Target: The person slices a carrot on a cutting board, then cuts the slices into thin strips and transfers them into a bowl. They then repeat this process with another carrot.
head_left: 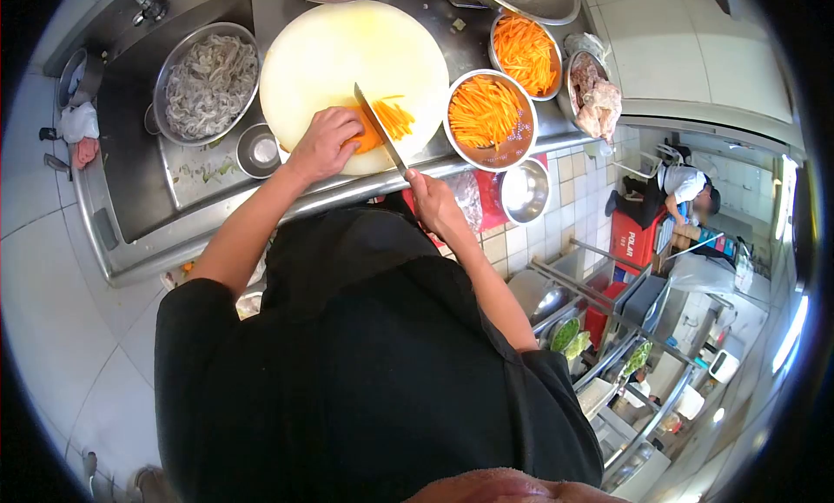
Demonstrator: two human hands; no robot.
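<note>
On the round pale cutting board, my left hand presses its bent fingers onto an orange carrot piece. My right hand is closed round the handle of a long knife at the board's near edge. The blade slants up and to the left, between the carrot piece and some cut orange strips. Just right of the board stands a metal bowl of orange strips, with a second bowl of strips behind it.
Left lies a sink with a colander of pale, stringy food and a small metal bowl. A bowl of raw meat stands at the right. An empty bowl sits below the counter edge. Far right, a person sits near a red crate.
</note>
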